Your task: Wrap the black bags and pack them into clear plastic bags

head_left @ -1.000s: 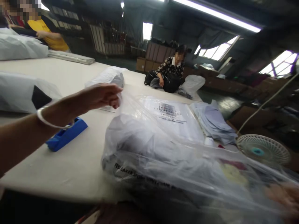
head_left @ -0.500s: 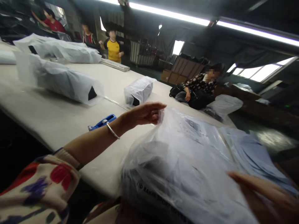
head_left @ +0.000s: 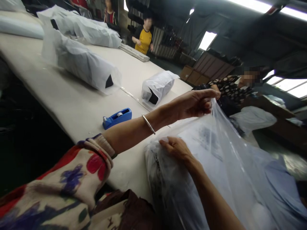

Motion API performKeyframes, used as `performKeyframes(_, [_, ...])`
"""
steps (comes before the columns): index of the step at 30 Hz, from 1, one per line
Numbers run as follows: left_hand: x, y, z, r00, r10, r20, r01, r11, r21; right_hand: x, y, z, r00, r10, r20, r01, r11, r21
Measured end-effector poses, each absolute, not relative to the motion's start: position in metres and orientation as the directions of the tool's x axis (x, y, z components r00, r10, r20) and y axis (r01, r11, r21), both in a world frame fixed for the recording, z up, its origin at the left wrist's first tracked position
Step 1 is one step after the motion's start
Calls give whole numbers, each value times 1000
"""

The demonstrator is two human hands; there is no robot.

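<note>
I watched left hand [head_left: 202,103], right of centre, fingers pinched tight on clear plastic bag [head_left: 227,137]. Right hand [head_left: 176,148], half curled, lay on bagged bundle [head_left: 168,182], lower centre; couldn't tell grip. Blue tape dispenser [head_left: 120,118] sat centre-left on desk [head_left: 129,163].

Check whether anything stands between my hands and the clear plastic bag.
Nothing visible does: the left hand pinches the clear plastic bag, and the right hand rests on it. The blue oblong tape dispenser sits off to the left.

Head-worn view, forward (and downward)
</note>
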State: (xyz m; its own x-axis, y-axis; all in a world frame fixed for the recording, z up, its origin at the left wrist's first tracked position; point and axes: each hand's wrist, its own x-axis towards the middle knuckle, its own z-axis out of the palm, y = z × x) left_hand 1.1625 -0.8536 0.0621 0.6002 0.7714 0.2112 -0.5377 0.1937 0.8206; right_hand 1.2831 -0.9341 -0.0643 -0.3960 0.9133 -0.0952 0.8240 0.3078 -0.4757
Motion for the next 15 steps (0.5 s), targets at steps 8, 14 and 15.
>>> performKeyframes(8, [1123,-839,-62,491,837,242,278,-413,867,1308,-921,-114,92,988,121,388,76,-918])
performKeyframes(14, [1093,-852,-77,411,902,130,721,-409,560,1304,-901,-99,-72,993,95,821,113,-560])
performKeyframes(15, [1088,-854,-71,380,914,144,727,-391,564,1301,-895,-98,-190,982,19,898,182,-400])
